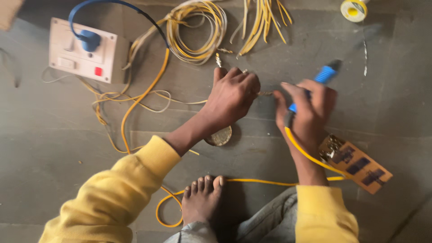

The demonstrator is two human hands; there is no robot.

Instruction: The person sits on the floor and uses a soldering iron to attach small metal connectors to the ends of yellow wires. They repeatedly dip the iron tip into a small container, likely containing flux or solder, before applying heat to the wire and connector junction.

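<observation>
While right hand (306, 112) clenched round soldering iron (325, 75), wire (264, 93) pinched in left hand (234, 94) just beside.

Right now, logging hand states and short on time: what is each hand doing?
Left hand: closed, pinching a thin wire.
Right hand: closed around a blue-handled soldering iron.

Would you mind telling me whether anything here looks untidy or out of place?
Yes: yellow wires sprawl in loose tangles across the floor, and one yellow cord runs right past the bare foot, a likely snag.
</observation>
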